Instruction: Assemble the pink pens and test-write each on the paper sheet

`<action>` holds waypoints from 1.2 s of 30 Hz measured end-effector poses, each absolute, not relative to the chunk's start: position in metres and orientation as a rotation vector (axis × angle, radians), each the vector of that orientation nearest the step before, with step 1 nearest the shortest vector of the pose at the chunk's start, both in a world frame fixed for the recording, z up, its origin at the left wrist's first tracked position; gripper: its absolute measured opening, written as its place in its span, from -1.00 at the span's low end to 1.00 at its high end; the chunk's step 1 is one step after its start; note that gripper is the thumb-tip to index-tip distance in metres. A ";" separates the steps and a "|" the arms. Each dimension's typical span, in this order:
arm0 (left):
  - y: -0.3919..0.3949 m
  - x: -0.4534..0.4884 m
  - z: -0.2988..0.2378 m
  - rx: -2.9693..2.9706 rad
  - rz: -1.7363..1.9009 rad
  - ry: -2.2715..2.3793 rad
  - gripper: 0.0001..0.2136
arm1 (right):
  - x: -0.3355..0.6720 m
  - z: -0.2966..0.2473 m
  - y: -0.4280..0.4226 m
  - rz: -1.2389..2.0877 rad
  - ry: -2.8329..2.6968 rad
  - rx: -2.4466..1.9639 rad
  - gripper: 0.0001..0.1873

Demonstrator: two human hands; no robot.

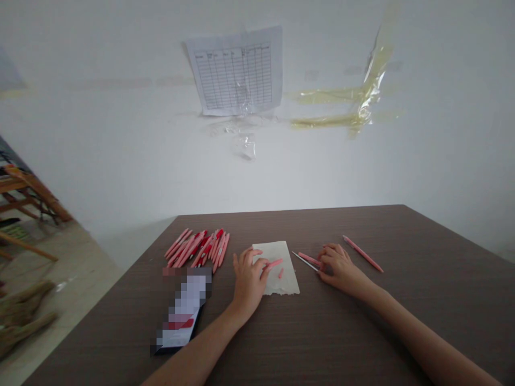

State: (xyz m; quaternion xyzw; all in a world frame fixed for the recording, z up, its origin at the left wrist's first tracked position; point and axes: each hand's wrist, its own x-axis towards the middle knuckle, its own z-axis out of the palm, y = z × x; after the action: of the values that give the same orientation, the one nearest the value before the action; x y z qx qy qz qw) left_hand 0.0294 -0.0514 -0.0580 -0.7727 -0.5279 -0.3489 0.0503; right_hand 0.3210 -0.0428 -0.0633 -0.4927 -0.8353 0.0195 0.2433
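My left hand (250,276) is over a sheet of off-white paper (277,250), with thumb and forefinger closed on a pink pen part (275,263). A shorter pink piece (280,273) lies on the paper just beside it. To the right, my right hand (337,266) rests low over the table, its fingers curled at the ends of a pink pen barrel (308,259) and a thin white refill (304,261). Its fingertips partly hide both parts. Beyond that hand lies a whole pink pen (362,253), slanting on the tabletop.
Several pink pens (197,249), some with red parts, lie heaped at the table's (281,338) back left. Nearer me is a phone (183,311), its screen blurred. A white wall (153,166) with a taped printed chart (237,72) rises behind. Wooden furniture (32,187) stands at far left.
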 end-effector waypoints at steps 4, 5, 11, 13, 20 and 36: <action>-0.050 0.029 -0.059 -2.348 -1.063 -1.604 -0.93 | 0.321 -0.062 -0.043 0.071 -2.281 -1.327 -0.89; -0.050 0.029 -0.059 -2.347 -1.064 -1.602 -0.93 | 0.321 -0.062 -0.043 0.074 -2.282 -1.324 -0.89; -0.048 0.028 -0.061 -2.364 -1.086 -1.566 -0.94 | 0.320 -0.060 -0.043 0.043 -2.269 -1.231 -0.93; -0.049 0.029 -0.061 -2.381 -1.110 -1.541 -0.94 | 0.317 -0.059 -0.044 0.027 -2.251 -1.184 -0.96; -0.056 0.036 -0.061 -2.499 -1.150 -1.447 -0.96 | 0.302 -0.057 -0.050 0.058 -2.225 -1.076 -0.89; -0.062 0.041 -0.058 -2.698 -1.098 -1.329 -0.96 | 0.280 -0.058 -0.061 0.131 -2.277 -0.991 -0.88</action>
State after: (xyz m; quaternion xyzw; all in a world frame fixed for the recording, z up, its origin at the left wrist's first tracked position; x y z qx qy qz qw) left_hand 0.0407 -0.0625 -0.0576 -0.8423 -0.4150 -0.3427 -0.0302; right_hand 0.2796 -0.0613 -0.0585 -0.3774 -0.8671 0.0500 0.3213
